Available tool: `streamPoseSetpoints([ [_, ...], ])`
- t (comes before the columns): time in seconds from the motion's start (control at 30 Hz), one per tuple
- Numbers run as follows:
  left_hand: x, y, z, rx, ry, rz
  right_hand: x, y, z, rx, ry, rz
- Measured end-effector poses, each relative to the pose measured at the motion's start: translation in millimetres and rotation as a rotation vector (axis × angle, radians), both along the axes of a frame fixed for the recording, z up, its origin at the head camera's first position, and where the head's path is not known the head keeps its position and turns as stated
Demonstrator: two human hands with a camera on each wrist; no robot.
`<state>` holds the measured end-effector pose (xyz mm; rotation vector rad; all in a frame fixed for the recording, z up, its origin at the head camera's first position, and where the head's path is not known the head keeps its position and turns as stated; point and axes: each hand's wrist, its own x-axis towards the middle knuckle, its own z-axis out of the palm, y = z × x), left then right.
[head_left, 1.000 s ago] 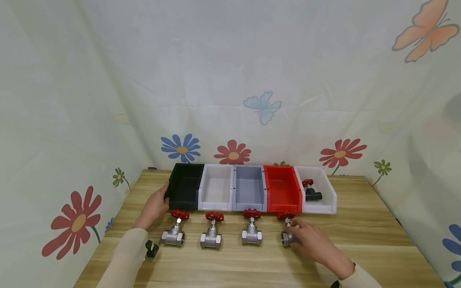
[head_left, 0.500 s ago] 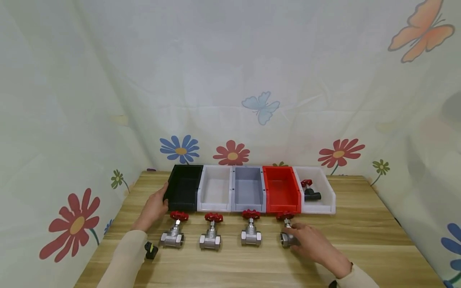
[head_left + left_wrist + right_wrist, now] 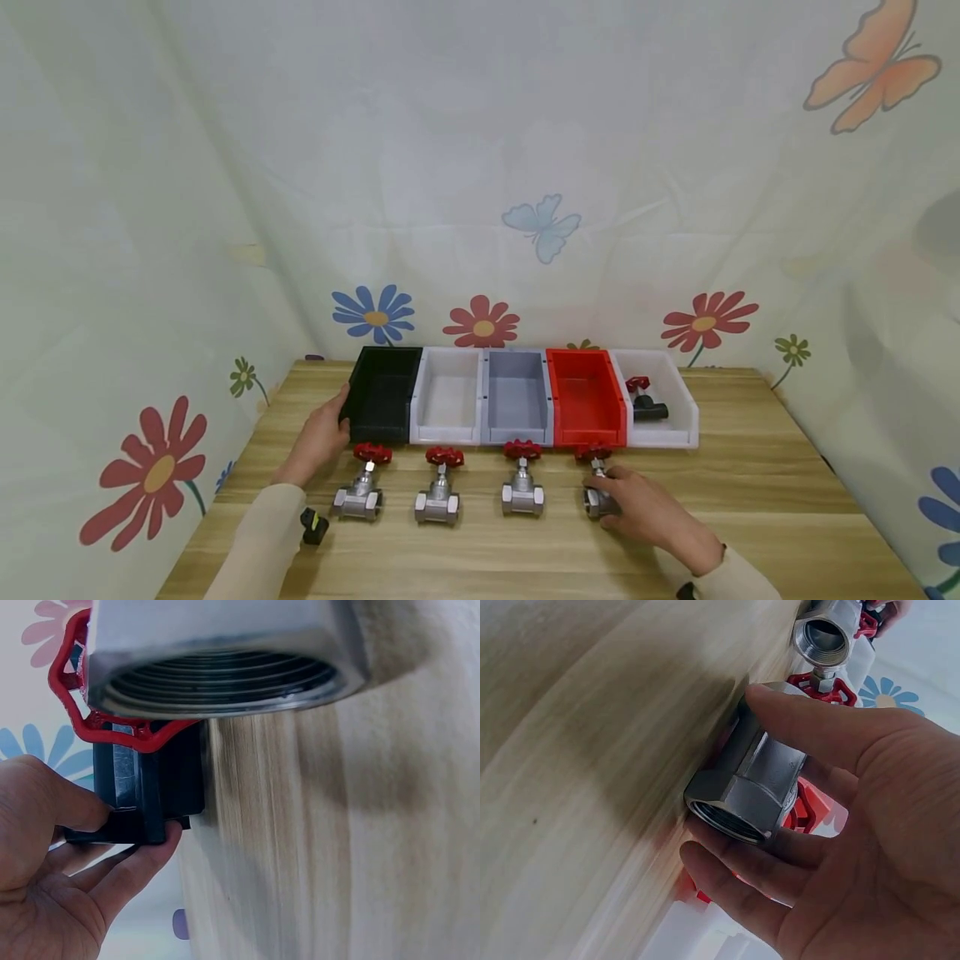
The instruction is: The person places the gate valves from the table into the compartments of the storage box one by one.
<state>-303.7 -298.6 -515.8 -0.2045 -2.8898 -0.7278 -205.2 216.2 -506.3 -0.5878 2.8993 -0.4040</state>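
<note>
My left hand (image 3: 318, 437) holds the left side of the black bin (image 3: 378, 435). In the left wrist view, thumb and fingertips pinch the wall of this black bin (image 3: 154, 787). My right hand (image 3: 647, 507) is at the rightmost gate valve (image 3: 597, 498), a steel body with a red handwheel. Seen from the right wrist, the thumb lies on one side of the gate valve (image 3: 757, 769) and curled fingers reach round its other side, the palm partly covering it. More such valves stand in a row to its left: one (image 3: 522, 497), another (image 3: 437, 505), and a leftmost (image 3: 358, 502).
Right of the black bin, a white bin (image 3: 448, 436), a grey bin (image 3: 517, 436), a red bin (image 3: 588, 437) and a second white bin (image 3: 678, 437) stand side by side. The last holds a dark valve with a red handwheel (image 3: 637, 384). All rest on a wooden table (image 3: 495, 558) before a flowered curtain.
The head view has shifted slightly, so everything sits a little lower in it. My right hand stays at the rightmost valve with small finger movements; the left hand stays on the black bin.
</note>
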Motion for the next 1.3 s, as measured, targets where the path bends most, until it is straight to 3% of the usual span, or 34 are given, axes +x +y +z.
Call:
streamPoseSetpoints([
  [0.2, -0.3, -0.2, -1.5, 0.019, -0.001, 0.0, -1.2, 1.1, -3.3, -0.016, 0.051, 0.053],
  [1.3, -0.4, -1.6, -2.1, 0.018, 0.02, -0.007, -7.1, -3.6, -8.2, -0.042, 0.071, 0.053],
])
